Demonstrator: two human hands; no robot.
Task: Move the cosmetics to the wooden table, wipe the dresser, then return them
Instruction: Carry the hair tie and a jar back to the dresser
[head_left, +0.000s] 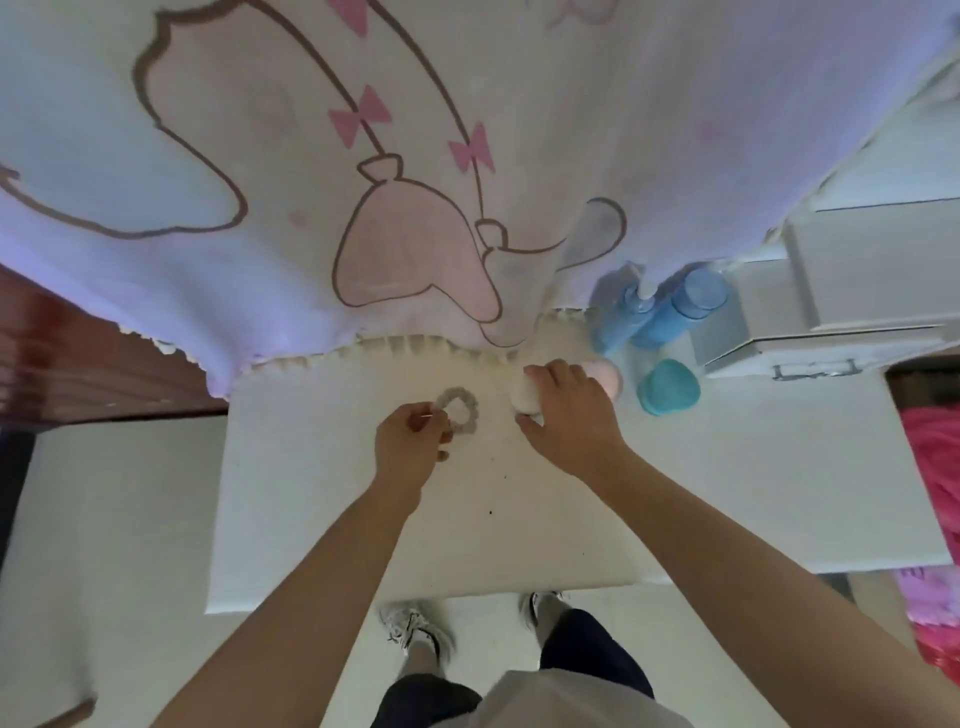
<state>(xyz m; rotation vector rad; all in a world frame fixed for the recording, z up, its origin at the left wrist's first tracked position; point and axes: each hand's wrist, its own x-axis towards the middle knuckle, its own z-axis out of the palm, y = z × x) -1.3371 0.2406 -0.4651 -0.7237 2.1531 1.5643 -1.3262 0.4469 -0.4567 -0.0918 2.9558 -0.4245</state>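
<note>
On the white dresser top (311, 519) lies a grey scrunchie (460, 408). My left hand (413, 449) pinches its near edge with thumb and forefinger. My right hand (569, 415) is closed over a white round jar (524, 392) near the back edge. Just right of that hand stands a pink round item (608, 376), partly hidden. A teal heart-shaped container (667, 387) sits further right. Two blue bottles (657, 314) stand behind it, one with a white pump.
A curtain with a pink cartoon print (415, 156) hangs over the dresser's back edge. A white drawer unit (831, 312) stands at the right rear. Dark wooden furniture (78, 353) is on the left, pink fabric (935, 467) on the right. My shoes (415, 629) show below the front edge.
</note>
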